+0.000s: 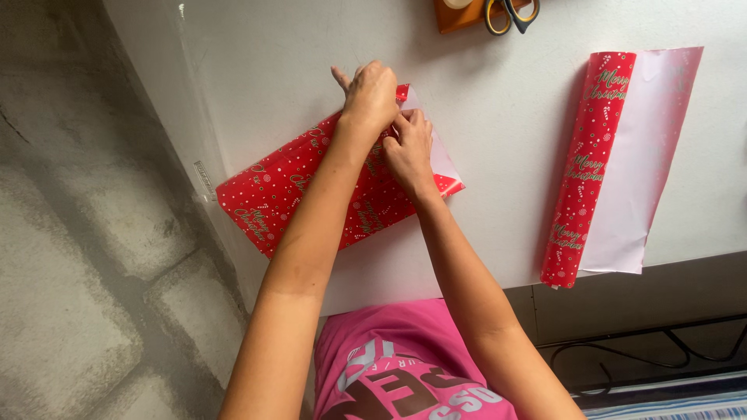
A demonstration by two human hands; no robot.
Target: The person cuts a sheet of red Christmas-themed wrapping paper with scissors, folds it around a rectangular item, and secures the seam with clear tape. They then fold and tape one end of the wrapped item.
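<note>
A flat box wrapped in red patterned gift paper (280, 190) lies on the white table (498, 117), overhanging its left edge. My left hand (370, 95) presses on the far end of the box, fingers curled over the paper fold. My right hand (409, 148) sits just beside it, pinching the paper flap at that same end, where the white underside of the paper (443, 162) shows. Both forearms cross over the box and hide its middle.
A partly unrolled roll of the same red paper (587, 167), white side up, lies to the right. Scissors with yellow-and-black handles (511, 14) and an orange tray (459, 14) sit at the table's far edge. A concrete floor lies to the left.
</note>
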